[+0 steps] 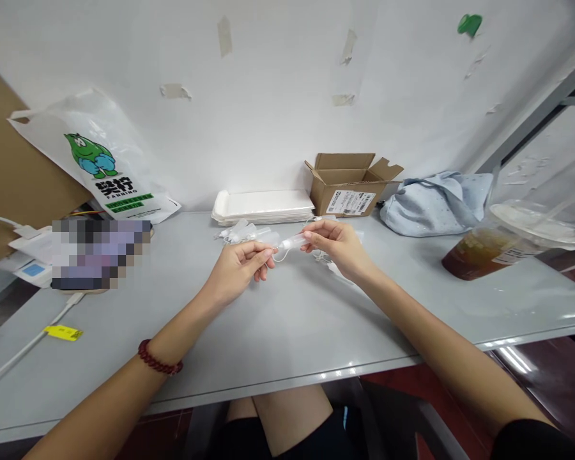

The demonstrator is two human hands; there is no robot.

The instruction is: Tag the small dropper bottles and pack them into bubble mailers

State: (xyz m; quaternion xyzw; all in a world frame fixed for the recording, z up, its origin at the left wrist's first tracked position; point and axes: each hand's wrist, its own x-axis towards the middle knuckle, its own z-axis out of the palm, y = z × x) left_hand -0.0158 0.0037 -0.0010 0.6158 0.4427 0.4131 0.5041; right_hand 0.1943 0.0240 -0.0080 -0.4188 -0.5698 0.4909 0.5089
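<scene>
A small translucent plastic tube [294, 242] with a thin white cord [282, 259] is held above the table between both hands. My right hand [340, 246] pinches the tube's right end between thumb and fingers. At its left end, my left hand [242, 269] has thumb and fingers pressed together near the tip and the cord; exactly what they grip is too small to make out. Similar clear tubes [239, 231] lie in a pile just beyond my left hand. More pieces with white cords [338, 271] lie behind and under my right hand, partly hidden.
On the grey table [278, 332], white flat trays [268, 206] and an open cardboard box [347, 191] stand against the wall. To the right are a blue cloth bag [436, 204] and a tilted drink cup [479, 249]. A phone [100, 255], cable [29, 345] and plastic bag [100, 153] are left.
</scene>
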